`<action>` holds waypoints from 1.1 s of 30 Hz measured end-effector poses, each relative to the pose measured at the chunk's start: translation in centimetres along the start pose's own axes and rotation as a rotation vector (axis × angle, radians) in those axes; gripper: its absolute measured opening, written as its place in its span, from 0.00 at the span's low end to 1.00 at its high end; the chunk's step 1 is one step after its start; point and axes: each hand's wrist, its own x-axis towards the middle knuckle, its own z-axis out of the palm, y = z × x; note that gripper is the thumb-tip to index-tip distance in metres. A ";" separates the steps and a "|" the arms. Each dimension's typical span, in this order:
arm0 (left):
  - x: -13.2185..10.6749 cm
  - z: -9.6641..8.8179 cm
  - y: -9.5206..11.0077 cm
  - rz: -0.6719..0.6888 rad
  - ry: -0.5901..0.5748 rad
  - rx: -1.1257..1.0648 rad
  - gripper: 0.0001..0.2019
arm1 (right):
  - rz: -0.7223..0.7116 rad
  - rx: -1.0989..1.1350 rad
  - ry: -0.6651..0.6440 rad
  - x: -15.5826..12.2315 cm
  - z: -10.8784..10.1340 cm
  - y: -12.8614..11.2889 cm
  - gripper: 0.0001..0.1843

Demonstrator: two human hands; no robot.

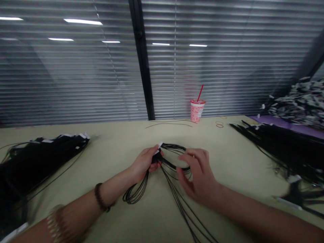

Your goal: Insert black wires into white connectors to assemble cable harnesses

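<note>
A bundle of thin black cables (138, 193) is looped in two coils above the pale table, with loose strands trailing toward the front edge. Near its middle, where a white label (160, 145) shows, my left hand (146, 161) is closed around the bundle. My right hand (198, 172) is beside the right-hand coil, thumb and fingers curved and apart. Its fingertips come close to the loop; whether they touch it I cannot tell. The right hand is slightly blurred.
Black cable bundles lie on the left (45, 155) and a dark cable pile (286, 145) on the right. A pink cup (196, 111) with a red straw stands at the back near the blinds, with rubber bands (219, 125) beside it. White-tipped cables (301, 104) heap up at far right.
</note>
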 end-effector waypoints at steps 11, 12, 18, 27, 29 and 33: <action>-0.5 0.3 -0.2 0.013 -0.157 0.005 0.14 | 0.146 -0.043 -0.535 -0.9 1.4 1.1 0.10; -0.5 0.4 -0.1 0.012 -0.172 0.001 0.15 | 0.160 -0.002 -0.531 -0.8 1.4 1.3 0.10; -1.4 1.1 -0.2 0.041 -0.194 -0.085 0.15 | 0.275 0.328 -0.471 -0.2 0.9 0.4 0.16; -1.9 1.6 -0.7 0.100 -0.191 -0.148 0.15 | 0.503 0.567 -0.501 -0.6 1.8 0.9 0.15; -1.9 1.6 -0.7 0.110 -0.188 -0.142 0.15 | 0.528 0.581 -0.503 -0.5 1.8 0.9 0.16; -2.0 1.8 -0.6 0.106 -0.171 -0.142 0.15 | 0.551 0.521 -0.454 -0.3 1.7 0.6 0.16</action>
